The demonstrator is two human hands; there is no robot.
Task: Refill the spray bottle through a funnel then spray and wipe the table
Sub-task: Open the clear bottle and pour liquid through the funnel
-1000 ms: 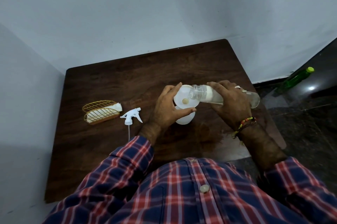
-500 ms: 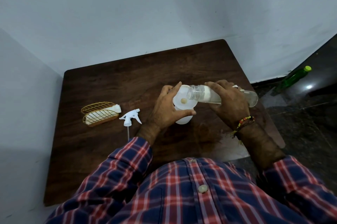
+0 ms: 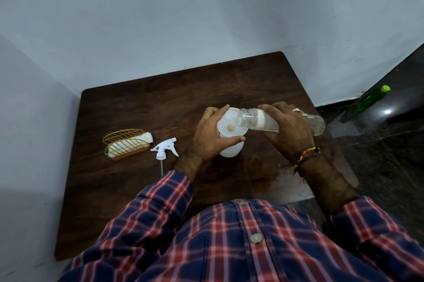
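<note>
Worktop (image 3: 142, 190): dark wood.
Step judged: refill pour.
Right hand (image 3: 289, 130) grips clear bottle (image 3: 259, 119), tipped near-horizontal, mouth over funnel (image 3: 229, 125).
Left hand (image 3: 211, 139) curled round funnel rim atop white spray bottle (image 3: 230, 153), mid-worktop.
Trigger head (image 3: 164, 149) lies apart, left.
Next: likely tilt further, steady funnel.

Far side: bare table (image 3: 183, 88) from the wall to the hands.
Left: basket (image 3: 125, 145) and trigger head (image 3: 164, 148) lie just apart.
Centre: left hand (image 3: 210, 137), funnel (image 3: 230, 126), tilted bottle (image 3: 257, 119) and right hand (image 3: 288, 129) crowd together.
Near edge: sleeves overhang.
</note>
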